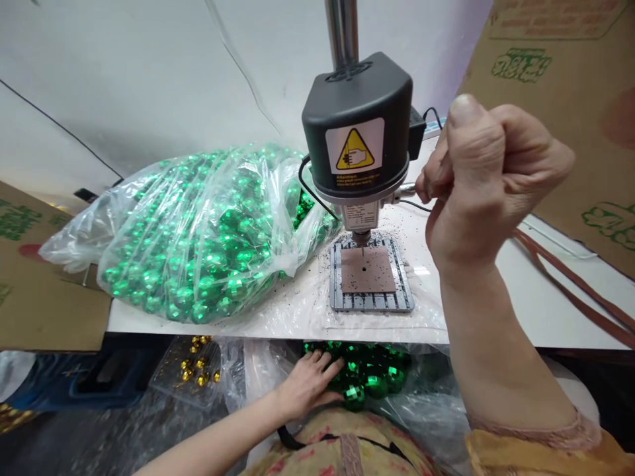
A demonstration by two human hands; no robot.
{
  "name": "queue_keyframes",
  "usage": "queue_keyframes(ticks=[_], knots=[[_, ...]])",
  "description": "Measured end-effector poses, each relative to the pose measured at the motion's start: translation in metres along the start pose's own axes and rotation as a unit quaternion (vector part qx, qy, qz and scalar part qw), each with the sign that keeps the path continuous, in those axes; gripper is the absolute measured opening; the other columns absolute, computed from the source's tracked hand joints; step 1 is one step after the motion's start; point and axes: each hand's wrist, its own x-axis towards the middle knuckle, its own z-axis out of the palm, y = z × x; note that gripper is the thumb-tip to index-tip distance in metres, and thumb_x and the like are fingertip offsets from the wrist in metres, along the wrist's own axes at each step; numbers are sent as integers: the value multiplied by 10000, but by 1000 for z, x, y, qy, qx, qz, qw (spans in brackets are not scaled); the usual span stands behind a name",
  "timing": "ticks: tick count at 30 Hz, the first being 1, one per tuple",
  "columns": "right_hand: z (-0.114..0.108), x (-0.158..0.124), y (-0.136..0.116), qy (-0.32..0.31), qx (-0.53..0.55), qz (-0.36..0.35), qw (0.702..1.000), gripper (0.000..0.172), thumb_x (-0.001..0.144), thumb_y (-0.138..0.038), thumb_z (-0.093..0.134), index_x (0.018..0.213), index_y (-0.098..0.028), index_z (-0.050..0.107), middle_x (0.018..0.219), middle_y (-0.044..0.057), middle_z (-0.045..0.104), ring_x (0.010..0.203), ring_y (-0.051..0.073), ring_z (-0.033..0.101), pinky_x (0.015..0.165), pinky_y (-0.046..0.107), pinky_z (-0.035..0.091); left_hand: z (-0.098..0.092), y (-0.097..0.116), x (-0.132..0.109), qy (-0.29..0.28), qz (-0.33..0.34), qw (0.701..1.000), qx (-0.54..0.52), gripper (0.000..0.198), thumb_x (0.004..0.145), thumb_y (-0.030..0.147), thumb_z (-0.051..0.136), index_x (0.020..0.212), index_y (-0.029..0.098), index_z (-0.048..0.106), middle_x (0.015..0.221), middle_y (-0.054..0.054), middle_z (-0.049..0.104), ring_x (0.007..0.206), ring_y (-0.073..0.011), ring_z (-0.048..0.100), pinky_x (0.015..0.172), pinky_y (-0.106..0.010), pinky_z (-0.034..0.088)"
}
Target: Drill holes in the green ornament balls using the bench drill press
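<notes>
My right hand (483, 178) is raised beside a small black bench drill (358, 125), its fingers wrapped round the drill's metal lever (407, 190). The bit hangs over a brown plate with a hole (368, 269) on the grey slotted base (337, 301); nothing lies on the plate. My left hand (310, 383) reaches down below the table edge, fingers spread on a pile of shiny green faceted balls (372, 380) in clear plastic on my lap.
A large clear bag full of green balls (198, 231) lies on the white table (546, 311) left of the drill. Cardboard boxes stand at left (34, 277) and right (570, 112). Gold balls in a clear tray (196, 370) sit under the table. A brown strap (575, 291) crosses the table's right side.
</notes>
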Motion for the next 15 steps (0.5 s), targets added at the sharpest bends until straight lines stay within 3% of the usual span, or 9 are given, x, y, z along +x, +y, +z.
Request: queue_keyframes(ticks=[2,5,7,9,11,13,15], knots=[[0,-1,-2,3,-3,15,1000,469,910,-203,584,518,-172,330,467,-73,330,461,9,358,491,256,248,-8,-7,2,43,36,998,-22,538,871,462,696,1337,227,565,908,-87,732,739,-258,688,598,-378,553],[0,-3,-4,2,-7,24,1000,468,916,-214,578,520,-168,334,468,-74,346,462,4,377,494,251,262,-40,-31,40,206,100,973,-41,469,927,183,566,1391,201,499,946,-92,721,864,-233,697,728,-359,597],[0,-3,-4,2,-7,18,1000,457,914,-210,583,524,-173,348,467,-75,351,452,11,377,482,255,262,-69,-58,83,273,41,960,-40,446,912,57,479,1330,206,524,986,-84,700,959,-220,681,855,-370,590],[-1,-3,-2,3,-3,7,1000,452,907,-209,596,522,-185,359,461,-72,356,436,32,374,460,271,259,-96,-92,132,263,-85,961,1,397,884,6,448,1197,198,599,1065,-111,683,1071,-254,644,972,-436,544],[-1,-2,0,1,1,-6,1000,457,900,-215,609,513,-195,365,451,-67,357,421,56,372,441,291,257,-115,-129,178,193,-239,951,22,407,847,-42,439,1140,159,639,1172,-161,653,1168,-294,604,1027,-458,502],[-2,-2,1,0,1,-15,1000,468,894,-230,621,504,-199,365,444,-61,354,412,71,371,430,304,249,-123,-161,215,117,-384,916,4,423,825,-69,467,1154,127,648,1262,-202,619,1212,-322,589,1037,-465,482],[-3,-2,2,-1,-1,-14,1000,482,893,-245,628,499,-199,354,444,-56,342,410,78,369,428,311,244,-123,-185,238,101,-427,898,-11,354,846,-31,514,1141,101,657,1238,-232,623,1210,-349,596,1020,-478,484]])
